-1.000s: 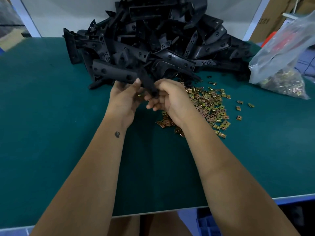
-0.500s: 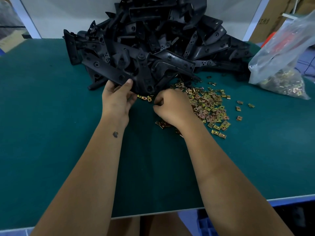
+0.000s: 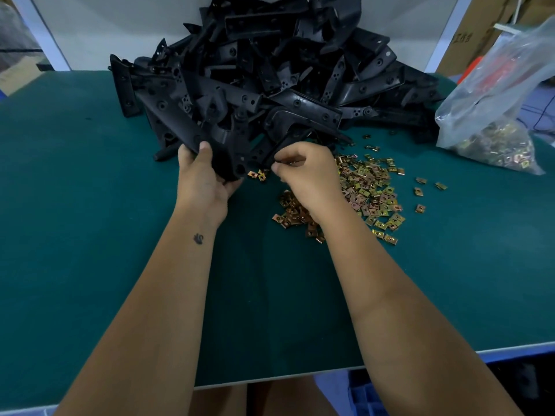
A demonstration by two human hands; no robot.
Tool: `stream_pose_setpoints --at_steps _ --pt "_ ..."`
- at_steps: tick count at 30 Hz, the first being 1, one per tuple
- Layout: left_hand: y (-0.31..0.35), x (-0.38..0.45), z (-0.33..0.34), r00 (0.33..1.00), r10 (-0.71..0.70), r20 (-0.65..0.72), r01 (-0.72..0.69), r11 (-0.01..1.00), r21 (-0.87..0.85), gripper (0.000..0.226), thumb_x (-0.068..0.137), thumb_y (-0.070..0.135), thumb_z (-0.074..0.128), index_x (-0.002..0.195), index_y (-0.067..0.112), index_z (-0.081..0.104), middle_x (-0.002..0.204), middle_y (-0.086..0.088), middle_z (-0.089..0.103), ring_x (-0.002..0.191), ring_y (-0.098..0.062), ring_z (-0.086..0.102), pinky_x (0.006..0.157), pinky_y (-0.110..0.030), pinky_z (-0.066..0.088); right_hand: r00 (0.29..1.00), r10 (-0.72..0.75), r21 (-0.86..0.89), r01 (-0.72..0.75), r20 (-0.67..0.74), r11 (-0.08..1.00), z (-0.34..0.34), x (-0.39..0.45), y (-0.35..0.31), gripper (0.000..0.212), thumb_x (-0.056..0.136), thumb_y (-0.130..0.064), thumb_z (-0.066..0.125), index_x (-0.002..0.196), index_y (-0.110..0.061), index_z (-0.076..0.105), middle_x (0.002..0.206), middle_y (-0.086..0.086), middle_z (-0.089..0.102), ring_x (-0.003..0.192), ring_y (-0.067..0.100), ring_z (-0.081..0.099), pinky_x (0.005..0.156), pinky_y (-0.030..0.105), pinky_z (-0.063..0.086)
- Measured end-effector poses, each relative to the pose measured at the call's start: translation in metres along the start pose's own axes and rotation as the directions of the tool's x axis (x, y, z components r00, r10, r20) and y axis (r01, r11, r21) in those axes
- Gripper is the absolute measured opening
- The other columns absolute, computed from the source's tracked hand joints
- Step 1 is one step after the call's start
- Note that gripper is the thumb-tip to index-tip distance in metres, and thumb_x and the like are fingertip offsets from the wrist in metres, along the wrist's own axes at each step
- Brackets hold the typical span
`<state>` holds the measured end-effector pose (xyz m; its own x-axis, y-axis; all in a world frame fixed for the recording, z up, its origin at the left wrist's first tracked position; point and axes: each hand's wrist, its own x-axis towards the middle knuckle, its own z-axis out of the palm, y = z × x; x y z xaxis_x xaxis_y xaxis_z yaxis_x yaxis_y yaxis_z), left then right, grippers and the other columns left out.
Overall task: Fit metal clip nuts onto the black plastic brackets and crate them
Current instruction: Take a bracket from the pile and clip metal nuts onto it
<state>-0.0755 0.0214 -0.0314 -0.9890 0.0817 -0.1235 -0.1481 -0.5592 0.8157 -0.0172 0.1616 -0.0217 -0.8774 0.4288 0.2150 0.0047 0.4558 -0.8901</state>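
the left hand (image 3: pixel 201 178) grips a black bracket (image 3: pixel 231 157) at the near edge of the pile (image 3: pixel 270 79), thumb lying on top of it and fingers curled underneath. the bracket's lower end sits just above the green mat (image 3: pixel 75 205), close to two loose nuts (image 3: pixel 257 175). the right hand (image 3: pixel 303 172) is beside it with fingers curled tight and fingertips pinched together near the bracket's edge; whether a nut sits in that pinch cannot be told. the pile of brackets fills the far middle of the mat, heaped against a white panel (image 3: pixel 120 31). clip nuts (image 3: pixel 369 190) lie scattered to the right of the right hand, some under its wrist. a clear bag (image 3: pixel 498 115) holding more nuts rests at the far right. a blue crate (image 3: pixel 365 399) shows below the near table edge.
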Motion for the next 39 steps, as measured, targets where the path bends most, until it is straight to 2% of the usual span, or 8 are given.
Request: stream_pose_setpoints --at_steps 3,5,8,14,17,23,30,39 --pt "-0.002 0.0 0.002 0.999 -0.047 0.025 0.048 0.998 -0.038 0.015 0.108 0.02 0.037 0.11 0.027 0.05 0.121 0.004 0.063 0.101 -0.017 0.068 0.066 -0.034 0.059 0.994 0.109 0.271 -0.107 0.011 0.956 -0.001 0.001 0.0 0.016 0.083 -0.002 0.074 0.095 -0.012 0.072 0.085 -0.002 0.07 0.072 0.003 0.067 0.072 0.02 0.058" --pt "-0.004 -0.001 0.004 0.997 -0.064 0.044 0.066 0.997 -0.039 0.012 0.106 0.016 0.042 0.11 0.025 0.05 0.122 0.001 0.064 0.104 -0.019 0.068 0.068 -0.035 0.059 0.988 0.154 0.34 -0.155 0.03 0.928 -0.002 0.001 -0.001 0.017 0.081 0.0 0.075 0.093 -0.012 0.074 0.083 0.0 0.073 0.073 0.007 0.07 0.08 0.024 0.059" --pt "-0.006 -0.002 0.008 0.992 -0.108 0.062 0.114 0.989 -0.092 0.016 0.101 0.013 0.053 0.115 0.019 0.049 0.123 -0.004 0.066 0.106 -0.022 0.069 0.071 -0.037 0.06 0.983 0.168 0.444 -0.184 0.077 0.877 -0.003 0.001 -0.003 0.019 0.081 0.004 0.073 0.08 -0.015 0.074 0.074 -0.002 0.074 0.073 0.009 0.071 0.081 0.025 0.059" --pt "-0.008 -0.007 0.012 0.98 -0.17 0.102 0.182 0.976 -0.118 0.028 0.097 0.012 0.06 0.122 0.015 0.049 0.125 -0.008 0.067 0.107 -0.022 0.068 0.067 -0.032 0.059 0.96 0.225 0.664 -0.28 0.169 0.693 -0.006 0.002 -0.006 0.013 0.087 0.007 0.066 0.083 -0.003 0.073 0.078 0.006 0.072 0.074 0.013 0.069 0.07 0.021 0.057" --pt "-0.008 -0.008 0.012 0.978 -0.161 0.13 0.172 0.982 -0.077 0.026 0.096 0.012 0.06 0.118 0.018 0.05 0.122 -0.005 0.068 0.104 -0.019 0.069 0.068 -0.032 0.058 0.946 0.248 0.693 -0.322 0.209 0.645 -0.008 0.002 -0.007 0.01 0.09 0.003 0.063 0.089 -0.003 0.072 0.081 0.009 0.072 0.07 0.015 0.07 0.064 0.022 0.057" --pt "-0.008 -0.01 0.012 0.97 -0.138 0.198 0.146 0.989 -0.027 0.023 0.093 0.012 0.063 0.11 0.022 0.051 0.114 0.001 0.071 0.099 -0.014 0.069 0.066 -0.028 0.056 0.95 0.218 0.676 -0.312 0.223 0.668 -0.009 0.001 -0.007 0.012 0.093 -0.001 0.06 0.089 -0.006 0.07 0.074 0.007 0.072 0.062 0.014 0.069 0.056 0.02 0.054" --pt "-0.008 -0.013 0.013 0.962 -0.127 0.241 0.127 0.992 0.015 0.029 0.092 0.008 0.064 0.114 0.022 0.05 0.109 0.003 0.072 0.097 -0.014 0.069 0.069 -0.028 0.056 0.963 0.183 0.677 -0.269 0.199 0.685 -0.009 0.002 -0.006 0.016 0.092 0.005 0.059 0.096 -0.005 0.071 0.079 0.006 0.07 0.064 0.009 0.066 0.061 0.018 0.053" --pt "-0.009 -0.014 0.013 0.964 -0.122 0.237 0.116 0.992 0.038 0.034 0.091 0.006 0.064 0.117 0.022 0.049 0.12 -0.002 0.069 0.106 -0.02 0.068 0.069 -0.03 0.056 0.963 0.189 0.737 -0.269 0.192 0.621 -0.011 0.004 -0.004 0.01 0.09 0.004 0.062 0.094 -0.001 0.069 0.074 0.005 0.07 0.064 0.01 0.066 0.059 0.018 0.052"
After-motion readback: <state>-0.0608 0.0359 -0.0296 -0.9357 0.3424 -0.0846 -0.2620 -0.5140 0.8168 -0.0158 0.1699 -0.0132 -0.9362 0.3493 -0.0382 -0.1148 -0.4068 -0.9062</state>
